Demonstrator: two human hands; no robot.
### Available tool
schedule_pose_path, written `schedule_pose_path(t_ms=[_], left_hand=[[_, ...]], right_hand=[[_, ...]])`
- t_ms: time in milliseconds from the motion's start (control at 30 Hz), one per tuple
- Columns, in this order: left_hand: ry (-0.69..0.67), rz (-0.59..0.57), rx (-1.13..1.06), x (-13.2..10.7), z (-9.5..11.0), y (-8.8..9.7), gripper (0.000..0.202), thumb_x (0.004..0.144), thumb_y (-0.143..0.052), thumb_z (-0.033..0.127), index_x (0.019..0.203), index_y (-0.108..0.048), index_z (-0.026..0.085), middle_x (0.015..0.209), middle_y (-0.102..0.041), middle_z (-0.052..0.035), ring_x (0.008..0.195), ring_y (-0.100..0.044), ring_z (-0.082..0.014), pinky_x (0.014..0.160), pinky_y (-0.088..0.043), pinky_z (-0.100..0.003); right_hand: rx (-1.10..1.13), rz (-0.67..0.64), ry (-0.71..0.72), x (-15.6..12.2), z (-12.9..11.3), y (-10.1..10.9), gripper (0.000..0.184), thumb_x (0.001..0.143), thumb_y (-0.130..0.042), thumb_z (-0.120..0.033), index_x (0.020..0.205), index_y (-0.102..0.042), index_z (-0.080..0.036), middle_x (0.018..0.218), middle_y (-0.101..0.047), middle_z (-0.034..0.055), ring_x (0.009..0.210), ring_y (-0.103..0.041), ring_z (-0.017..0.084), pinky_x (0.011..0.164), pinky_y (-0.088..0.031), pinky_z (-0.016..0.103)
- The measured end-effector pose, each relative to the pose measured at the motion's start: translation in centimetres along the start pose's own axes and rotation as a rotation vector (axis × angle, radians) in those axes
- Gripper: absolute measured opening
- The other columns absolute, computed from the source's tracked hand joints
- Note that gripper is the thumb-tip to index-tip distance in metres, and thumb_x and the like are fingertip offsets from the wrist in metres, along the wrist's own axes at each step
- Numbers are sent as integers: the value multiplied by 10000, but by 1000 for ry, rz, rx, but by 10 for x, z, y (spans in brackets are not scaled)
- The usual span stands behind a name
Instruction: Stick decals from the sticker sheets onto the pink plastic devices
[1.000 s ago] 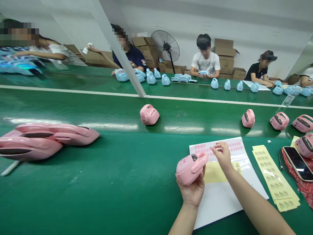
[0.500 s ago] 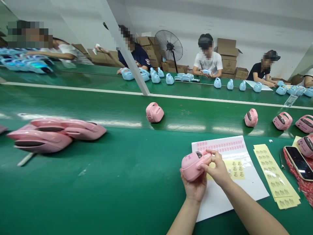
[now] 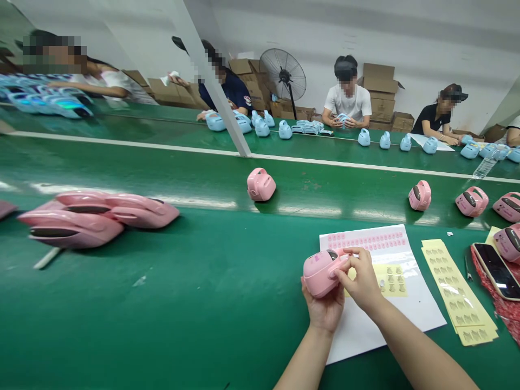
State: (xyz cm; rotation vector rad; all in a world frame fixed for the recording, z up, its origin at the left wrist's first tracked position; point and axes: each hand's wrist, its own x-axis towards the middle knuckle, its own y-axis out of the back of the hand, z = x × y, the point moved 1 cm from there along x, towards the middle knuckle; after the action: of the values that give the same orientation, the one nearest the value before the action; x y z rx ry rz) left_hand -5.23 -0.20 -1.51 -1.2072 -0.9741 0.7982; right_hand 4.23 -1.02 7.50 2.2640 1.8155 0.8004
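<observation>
A glossy pink plastic housing with a carry handle and a dark window is held above the bench, tilted. My left hand cups it from below, fingers wrapped round its underside. With thumb and fingers, my right hand pinches the handle side; whether a small sticker is between the fingertips cannot be made out. Under both hands lies a white sheet with rows of small pink stickers along its top. On that sheet is a yellow label sheet, partly hidden by my right hand.
Yellow label strips and a phone lie at the right. Several pink shells are grouped at the left. A pink housing stands on the green belt. A slanted white post rises ahead; several people work across the belt.
The view has shifted slightly, so things across the belt appear a little farther right. Both hands keep their hold on the pink housing, with the right fingers almost unmoved at its handle side.
</observation>
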Motion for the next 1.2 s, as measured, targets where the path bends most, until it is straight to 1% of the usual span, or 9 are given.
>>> schedule_pose_path(t_ms=[133,267,400,467,567,767,1000,1100,1200], left_hand=[[-8,33,-56,0,1,-1,522,783,-455,428,1244,-448,184,1148,-620,-102,1035,-590,-197,884,-460,-267],[-38,129,-19,-1,5,0,519,740,-524,420,1200,-489,182,1119,-635,-100,1013,-604,-219,807,-511,-258],[-6,156,62,-3,8,-2,489,670,-601,456,1105,-571,234,1118,-642,-61,1033,-590,-244,716,-545,-235],[19,156,74,-3,9,-3,465,671,-602,463,1088,-586,258,1118,-646,-40,1043,-585,-239,719,-546,-234],[53,102,71,-3,11,-1,465,672,-604,480,1089,-590,274,1127,-644,-20,1075,-563,-225,751,-535,-226],[87,-22,105,-1,13,-2,487,713,-555,538,1137,-563,297,1200,-603,-8,1158,-496,-200,818,-504,-220],[39,62,170,-3,10,-3,505,743,-478,613,1091,-609,270,1125,-646,-2,1050,-579,-197,859,-476,-234],[-40,126,305,-4,8,-2,447,742,-563,514,1145,-554,320,1071,-669,-6,1006,-601,-217,857,-486,-333],[-55,209,619,-5,0,-14,714,617,-740,330,1262,-435,305,1107,-640,-58,1038,-568,-292,825,-490,-401]], right_hand=[[-182,91,135,-5,6,-6,51,732,-594,-216,699,-564,-191,1031,-517,111,1000,-501,251,836,-428,430],[-308,196,211,11,29,-8,378,730,-589,-383,1023,-523,-154,1089,-496,152,1023,-489,278,810,-446,437],[-451,56,99,55,60,-10,327,812,-482,-275,1109,-516,-144,1040,-508,133,943,-527,222,791,-458,358],[-537,-33,67,73,70,-15,300,791,-501,-204,1085,-554,-172,1026,-520,121,921,-528,222,778,-450,352],[-560,-87,77,86,78,-25,169,769,-519,-142,880,-634,-197,924,-563,100,862,-528,221,747,-435,349],[-441,-117,97,77,78,-33,155,735,-519,-63,681,-589,-190,830,-580,63,788,-522,171,742,-417,296],[-141,12,-44,68,68,1,88,785,-467,-221,779,-543,-177,901,-551,69,844,-554,163,711,-466,293],[-5,-18,-100,62,56,26,159,785,-477,-332,760,-524,-183,811,-581,38,731,-575,149,633,-472,280],[216,-116,-158,53,35,50,215,722,-563,-397,719,-515,-188,783,-586,18,756,-572,155,679,-457,295]])
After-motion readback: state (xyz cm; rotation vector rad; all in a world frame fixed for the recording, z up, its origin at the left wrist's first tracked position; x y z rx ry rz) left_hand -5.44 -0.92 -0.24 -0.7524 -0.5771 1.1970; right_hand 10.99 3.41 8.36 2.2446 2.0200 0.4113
